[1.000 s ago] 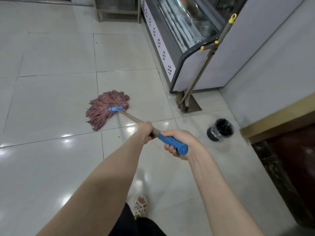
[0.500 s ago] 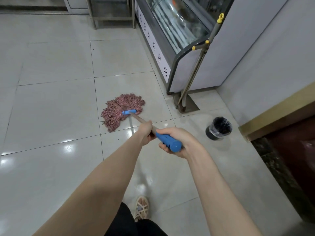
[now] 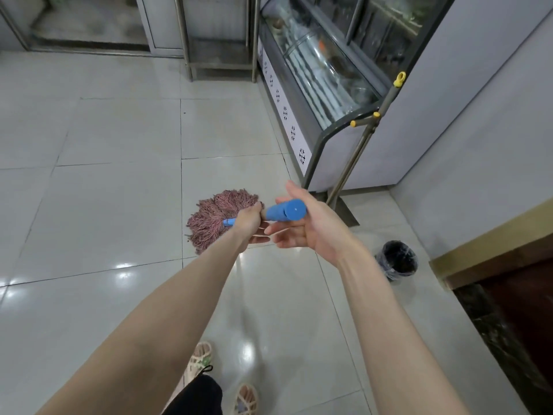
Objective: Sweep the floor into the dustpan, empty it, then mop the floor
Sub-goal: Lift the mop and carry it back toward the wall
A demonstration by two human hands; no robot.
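The pinkish string mop head (image 3: 217, 218) lies on the glossy white tile floor (image 3: 119, 205) just ahead of me. Its handle points almost straight at the camera, showing the blue grip's round end (image 3: 288, 210). My left hand (image 3: 248, 224) grips the handle just below the blue grip, hiding the shaft. My right hand (image 3: 302, 233) has its fingers stretched out leftward and thumb raised; the blue grip lies in the crook between thumb and fingers. A long-handled dustpan (image 3: 360, 151) with yellow caps leans against the display case.
A glass display case (image 3: 314, 85) stands ahead on the right. A small bin with a black liner (image 3: 396, 260) sits on the floor right of my arm. A dark raised ledge (image 3: 493, 235) runs along the right. A metal stand's legs (image 3: 188, 55) are at the back. My sandalled feet (image 3: 200, 357) are below.
The mop head has slid to the right and nearer to me, with the handle swung up toward the camera. My right hand has uncurled from the blue grip; my left still grips.
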